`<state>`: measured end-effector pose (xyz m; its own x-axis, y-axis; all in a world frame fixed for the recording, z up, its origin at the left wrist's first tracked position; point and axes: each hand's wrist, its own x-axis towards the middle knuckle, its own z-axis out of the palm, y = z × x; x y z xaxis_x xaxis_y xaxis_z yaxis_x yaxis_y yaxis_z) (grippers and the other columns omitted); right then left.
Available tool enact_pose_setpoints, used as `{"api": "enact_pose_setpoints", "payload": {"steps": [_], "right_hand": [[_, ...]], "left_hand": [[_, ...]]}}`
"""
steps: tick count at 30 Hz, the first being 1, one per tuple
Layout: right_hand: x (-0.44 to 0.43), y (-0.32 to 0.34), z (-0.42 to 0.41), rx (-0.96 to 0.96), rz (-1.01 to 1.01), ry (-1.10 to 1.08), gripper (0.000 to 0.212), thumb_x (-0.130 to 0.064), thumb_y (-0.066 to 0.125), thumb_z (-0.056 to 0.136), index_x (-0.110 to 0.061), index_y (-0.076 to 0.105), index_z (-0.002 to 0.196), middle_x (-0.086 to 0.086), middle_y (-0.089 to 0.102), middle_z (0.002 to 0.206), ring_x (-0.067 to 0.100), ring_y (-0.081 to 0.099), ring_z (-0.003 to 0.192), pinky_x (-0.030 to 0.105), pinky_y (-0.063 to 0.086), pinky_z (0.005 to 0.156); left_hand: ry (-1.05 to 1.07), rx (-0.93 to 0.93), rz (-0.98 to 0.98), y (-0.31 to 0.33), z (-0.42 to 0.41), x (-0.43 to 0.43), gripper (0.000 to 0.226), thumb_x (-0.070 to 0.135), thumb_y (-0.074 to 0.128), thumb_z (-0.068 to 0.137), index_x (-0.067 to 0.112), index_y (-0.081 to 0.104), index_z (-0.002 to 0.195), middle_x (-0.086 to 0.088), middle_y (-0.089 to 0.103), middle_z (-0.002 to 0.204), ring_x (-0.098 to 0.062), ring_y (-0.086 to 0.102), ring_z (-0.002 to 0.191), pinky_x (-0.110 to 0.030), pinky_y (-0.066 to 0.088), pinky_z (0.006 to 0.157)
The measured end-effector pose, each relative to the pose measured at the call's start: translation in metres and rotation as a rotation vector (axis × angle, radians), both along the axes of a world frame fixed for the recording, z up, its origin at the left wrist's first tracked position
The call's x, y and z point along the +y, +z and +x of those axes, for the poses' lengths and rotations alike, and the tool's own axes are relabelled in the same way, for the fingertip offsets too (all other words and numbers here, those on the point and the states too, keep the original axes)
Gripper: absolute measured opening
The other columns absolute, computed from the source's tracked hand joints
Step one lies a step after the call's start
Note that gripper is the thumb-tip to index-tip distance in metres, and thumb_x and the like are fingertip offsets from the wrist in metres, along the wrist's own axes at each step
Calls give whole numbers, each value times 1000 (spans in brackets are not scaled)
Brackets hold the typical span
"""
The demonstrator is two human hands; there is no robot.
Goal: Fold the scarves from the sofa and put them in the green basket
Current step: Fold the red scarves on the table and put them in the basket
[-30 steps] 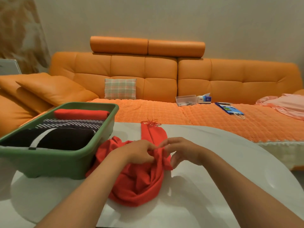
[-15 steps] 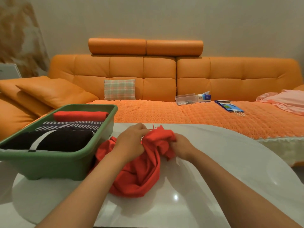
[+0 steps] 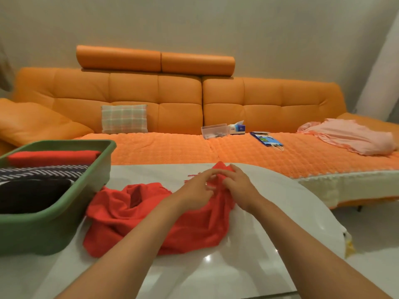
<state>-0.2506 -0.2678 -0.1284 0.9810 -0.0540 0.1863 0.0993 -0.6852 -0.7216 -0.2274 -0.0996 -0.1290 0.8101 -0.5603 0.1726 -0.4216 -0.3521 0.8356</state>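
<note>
- I see the loose red scarf (image 3: 151,219) crumpled on the white table (image 3: 269,212). It spreads from the green basket (image 3: 43,234) toward the table's middle, and one end runs up to the far edge.
- Left hand (image 3: 194,192) and right hand (image 3: 238,186) are close together, almost touching, both on that far end of the scarf.
- Right hand: fingers curled, pinching a fold of the red fabric.
- Left hand: thumb and fingertips pinch the same fold, with the index finger stretched further out than the rest.
- The scarf's fringe (image 3: 191,177) lies flat on the table just left of the left fingertips.
- The green basket sits at the table's left edge. The scarf's left side lies against the basket's right wall.
- Three folded pieces lie side by side inside the basket: the folded red scarf (image 3: 54,157) at the far wall, the striped scarf (image 3: 43,172) in the middle, and the black scarf (image 3: 32,196) nearest me.
- The orange sofa (image 3: 172,100) stands just beyond the table's far edge.
- On the sofa seat:
  - A plaid cushion (image 3: 124,119) stands upright against the backrest, left of centre.
  - A clear box (image 3: 214,131) and a tissue box (image 3: 237,127) sit side by side mid-seat.
  - A blue bag (image 3: 266,139) lies just to their right.
  - A pink cloth (image 3: 349,137) is heaped at the right end, well apart from the rest.
</note>
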Motion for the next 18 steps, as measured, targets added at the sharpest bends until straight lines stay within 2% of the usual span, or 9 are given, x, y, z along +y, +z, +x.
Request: {"api": "enact_pose_setpoints", "payload": {"steps": [2, 4, 5, 6, 8, 10, 12, 15, 18], "right_hand": [[-3, -9, -1, 75, -356, 26, 68, -68, 39, 79, -51, 41, 144, 1, 20, 162, 26, 16, 150, 59, 21, 117], [0, -14, -5, 131, -525, 130, 80, -63, 54, 76, -52, 25, 151, 2, 9, 165, 25, 8, 152, 60, 19, 118], [1, -18, -6, 164, -569, 197, 83, -54, 60, 76, -51, 25, 151, 4, 15, 164, 27, 14, 150, 57, 23, 117], [2, -19, -6, 180, -604, 255, 79, -42, 64, 77, -49, 33, 149, 7, 27, 158, 29, 25, 146, 51, 31, 115], [-1, -23, 3, 183, -633, 268, 55, -15, 62, 82, -36, 59, 133, 2, 49, 138, 26, 47, 131, 36, 41, 106], [-7, -22, 9, 105, -669, 168, 44, -3, 58, 84, -28, 70, 119, -6, 55, 136, 21, 55, 124, 27, 43, 102], [-14, -20, 9, 47, -830, 6, 41, -5, 55, 87, -27, 68, 119, -4, 60, 134, 22, 59, 120, 33, 48, 100], [-20, -17, -2, 170, -1131, -163, 36, -12, 48, 93, -22, 62, 124, 3, 62, 129, 27, 57, 121, 42, 42, 103], [-10, -13, -8, 121, -1163, -149, 43, -19, 50, 91, -25, 57, 132, 8, 48, 142, 30, 40, 133, 51, 30, 107]], "left_hand": [[83, -146, 126, -4, 6, 8, 59, -4, 42, 87, 22, 50, 139, 0, 55, 139, -17, 65, 112, -36, 49, 102], [161, -302, 281, -3, 8, 24, 57, 0, 42, 86, 24, 55, 136, 2, 55, 139, -18, 57, 121, -40, 46, 104], [190, -347, 377, -1, 7, 33, 55, 0, 43, 88, 26, 57, 133, 3, 55, 138, -18, 55, 123, -40, 44, 105], [218, -389, 485, 1, 4, 42, 52, 1, 44, 90, 29, 58, 131, 5, 55, 138, -19, 53, 125, -38, 42, 105], [265, -438, 711, 2, -2, 60, 45, 10, 45, 94, 35, 58, 129, 6, 55, 137, -19, 50, 127, -37, 39, 105], [275, -443, 848, 1, -5, 78, 39, 22, 46, 95, 39, 57, 129, 5, 56, 136, -21, 52, 125, -37, 40, 103], [267, -373, 869, 0, -5, 93, 36, 34, 48, 95, 40, 57, 129, 6, 57, 136, -20, 54, 124, -37, 42, 103], [244, -297, 791, -1, -4, 106, 41, 32, 49, 98, 36, 52, 138, 6, 51, 146, -19, 49, 130, -35, 39, 109], [282, -369, 811, -1, -5, 105, 47, 23, 45, 98, 33, 46, 143, 6, 47, 149, -20, 44, 135, -35, 33, 111]]}}
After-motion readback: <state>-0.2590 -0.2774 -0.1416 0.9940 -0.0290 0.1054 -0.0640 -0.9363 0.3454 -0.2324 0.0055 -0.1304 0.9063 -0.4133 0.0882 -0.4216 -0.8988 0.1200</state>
